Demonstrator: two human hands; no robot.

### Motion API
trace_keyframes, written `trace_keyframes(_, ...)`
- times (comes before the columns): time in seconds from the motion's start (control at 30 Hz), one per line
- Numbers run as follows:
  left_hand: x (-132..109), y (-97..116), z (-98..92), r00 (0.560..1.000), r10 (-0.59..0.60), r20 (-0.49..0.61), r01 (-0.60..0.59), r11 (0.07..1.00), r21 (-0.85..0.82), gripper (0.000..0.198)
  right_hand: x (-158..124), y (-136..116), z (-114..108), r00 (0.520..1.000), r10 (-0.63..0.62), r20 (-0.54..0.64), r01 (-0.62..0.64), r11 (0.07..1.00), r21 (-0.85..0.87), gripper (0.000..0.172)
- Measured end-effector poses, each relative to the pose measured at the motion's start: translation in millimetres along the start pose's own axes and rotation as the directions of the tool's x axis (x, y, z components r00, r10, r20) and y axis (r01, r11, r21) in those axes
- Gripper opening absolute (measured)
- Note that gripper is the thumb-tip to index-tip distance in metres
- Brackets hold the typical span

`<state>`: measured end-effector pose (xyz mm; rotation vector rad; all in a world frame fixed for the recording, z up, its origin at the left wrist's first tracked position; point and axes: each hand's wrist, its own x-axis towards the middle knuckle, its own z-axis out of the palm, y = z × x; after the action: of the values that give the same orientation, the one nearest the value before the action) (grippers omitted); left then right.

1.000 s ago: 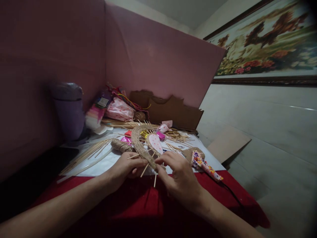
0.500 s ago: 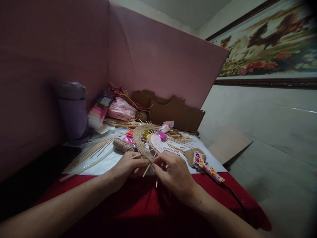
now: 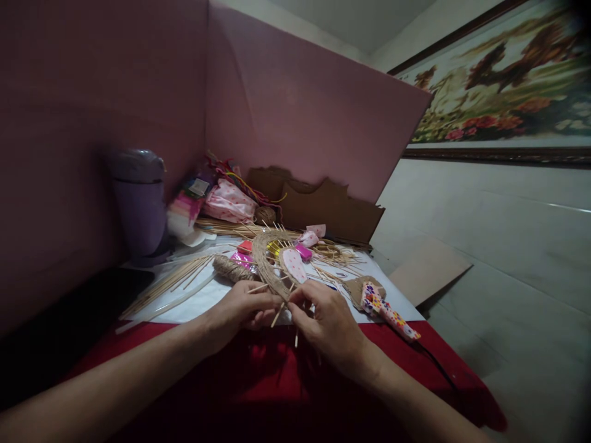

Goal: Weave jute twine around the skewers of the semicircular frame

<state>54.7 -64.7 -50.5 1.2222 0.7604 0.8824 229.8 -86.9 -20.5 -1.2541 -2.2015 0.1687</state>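
Head view: left hand (image 3: 241,309) and right hand (image 3: 330,327) meet at the near end of a curved tan band of woven twine and thin wooden sticks (image 3: 268,266). Each grip is pinched closed on it, toward the near edge of the red-clothed counter (image 3: 258,384). The band's length arcs away from both hands equally.

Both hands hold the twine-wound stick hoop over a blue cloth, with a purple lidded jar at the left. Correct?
No: the head view shows a red cloth, not blue. Left hand and right hand hold the twine-wound stick hoop; the purple lidded jar is left.
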Motion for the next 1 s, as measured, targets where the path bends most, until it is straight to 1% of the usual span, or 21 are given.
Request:
trace_keyframes(0.07,-1,2,-3.6,0.994,0.0,0.109,0.003,1.0,-0.028,0.025,1,3,-1,1.0,0.011,-0.012,-0.011,1.0,0.004,0.009)
trace_keyframes(0.17,-2,5,-7.8,0.969,0.027,0.246,-0.022,1.0,-0.023,0.036,2,8,-2,0.999,0.029,-0.018,-0.029,0.999,0.032,0.01)
trace_keyframes(0.2,-2,5,-8.4,0.959,0.035,0.281,-0.03,0.999,-0.022,0.039,2,9,-2,0.999,0.032,-0.019,-0.031,0.999,0.043,0.01)
trace_keyframes(0.27,-2,5,-8.4,0.942,0.063,0.329,-0.061,0.998,-0.015,0.04,2,11,-2,0.999,0.028,-0.019,-0.027,0.998,0.058,0.01)
trace_keyframes(0.33,0,4,-7.5,0.936,0.107,0.335,-0.114,0.993,0.001,0.039,2,11,-1,1.0,0.022,-0.02,-0.02,0.997,0.069,0.01)
trace_keyframes(0.47,4,0,-6.7,0.948,0.149,0.283,-0.18,0.979,0.09,0.035,2,11,0,0.999,0.026,-0.031,-0.022,0.995,0.099,0.01)
trace_keyframes(0.63,3,0,-6.8,0.948,0.155,0.279,-0.196,0.973,0.125,0.033,3,14,2,0.999,0.014,-0.051,-0.009,0.996,0.092,0.009)
trace_keyframes(0.73,2,1,-5.9,0.952,0.15,0.268,-0.193,0.971,0.142,0.031,3,16,1,0.999,-0.007,-0.04,0.011,0.994,0.108,0.009)
trace_keyframes(0.87,2,0,-5.9,0.956,0.13,0.264,-0.176,0.972,0.158,0.032,3,18,0,1.0,-0.007,-0.014,0.008,0.99,0.142,0.009)
trace_keyframes(1.0,3,-1,-6.4,0.957,0.124,0.261,-0.17,0.972,0.163,0.033,4,18,0,0.999,-0.046,-0.018,0.048,0.994,0.099,0.011)
